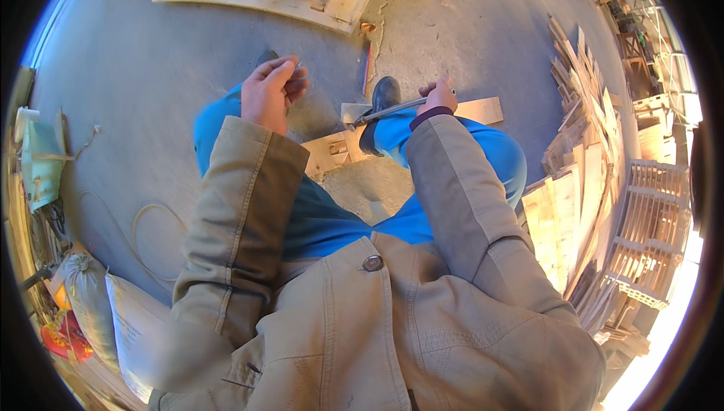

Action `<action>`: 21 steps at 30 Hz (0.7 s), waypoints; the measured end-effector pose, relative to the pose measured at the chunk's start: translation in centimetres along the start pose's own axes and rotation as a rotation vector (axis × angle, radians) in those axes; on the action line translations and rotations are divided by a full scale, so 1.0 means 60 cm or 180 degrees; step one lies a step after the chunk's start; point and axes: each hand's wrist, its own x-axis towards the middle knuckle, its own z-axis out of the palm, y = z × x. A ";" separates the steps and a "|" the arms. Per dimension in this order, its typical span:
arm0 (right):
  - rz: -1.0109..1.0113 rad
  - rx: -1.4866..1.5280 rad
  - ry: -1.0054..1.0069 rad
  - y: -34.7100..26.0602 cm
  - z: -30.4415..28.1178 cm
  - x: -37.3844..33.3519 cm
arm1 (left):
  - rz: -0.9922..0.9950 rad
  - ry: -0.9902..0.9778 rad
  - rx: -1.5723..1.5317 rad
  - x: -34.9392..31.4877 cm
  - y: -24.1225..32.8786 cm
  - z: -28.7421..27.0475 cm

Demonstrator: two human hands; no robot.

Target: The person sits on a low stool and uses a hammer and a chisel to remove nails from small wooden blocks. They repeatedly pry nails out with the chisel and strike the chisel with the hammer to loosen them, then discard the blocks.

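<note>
A metal tool [400, 108] is jutting between eight and nine o'clock from your right hand [437, 99], which is clamping it; your left hand [273, 93] is hovering at its nine o'clock, half-curled, any hold unclear.

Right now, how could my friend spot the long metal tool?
Find the bright blue trousers, then the right hand near the right knee. The metal tool sticks out from that hand, slanting left past a dark shoe. Unlike the pale, flat boards near it, it is thin, grey and shiny.
</note>
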 end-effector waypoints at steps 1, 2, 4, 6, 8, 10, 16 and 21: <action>-0.0042 0.0119 -0.0028 0.000 0.001 -0.001 | 0.0035 -0.0009 0.0037 -0.012 0.001 0.000; -0.0035 0.0013 0.0036 -0.001 0.001 -0.001 | 0.0077 -0.0047 0.0047 -0.028 0.007 -0.004; 0.0010 -0.0222 0.0073 -0.004 0.002 0.000 | 0.0153 -0.0099 0.0075 -0.076 0.024 -0.017; -0.0032 -0.0260 0.0040 -0.006 0.002 0.004 | 0.0434 -0.0175 0.0456 -0.146 0.042 -0.034; 0.0016 -0.0267 -0.0098 -0.007 0.000 0.011 | 0.0659 -0.0389 0.0823 -0.233 0.064 -0.056; -0.0190 -0.0519 -0.0191 -0.006 -0.002 0.021 | 0.0773 -0.0528 0.1019 -0.294 0.079 -0.066; -0.0298 -0.0724 -0.0358 0.008 -0.015 0.034 | 0.0848 -0.0669 0.0955 -0.341 0.081 -0.042; -0.0283 -0.0731 -0.0476 -0.005 -0.030 0.039 | 0.0522 -0.1149 0.1008 -0.298 0.066 0.005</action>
